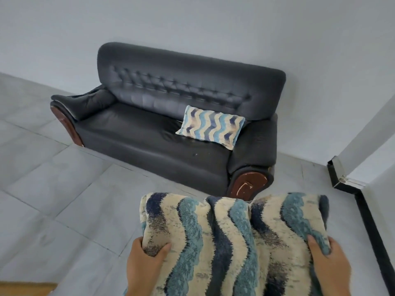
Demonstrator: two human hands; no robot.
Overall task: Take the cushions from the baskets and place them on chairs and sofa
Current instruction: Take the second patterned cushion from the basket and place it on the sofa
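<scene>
I hold a cushion with wavy blue, navy and cream stripes in front of me, low in the view. My left hand grips its lower left corner, thumb on top. My right hand grips its lower right corner the same way. The cushion creases down its middle. Ahead stands a dark leather sofa against the wall. A second cushion of the same pattern leans on the right end of its seat, by the armrest.
Grey floor tiles lie between me and the sofa. A wall corner with a black skirting board runs along the right. A strip of light brown surface shows at the bottom left edge.
</scene>
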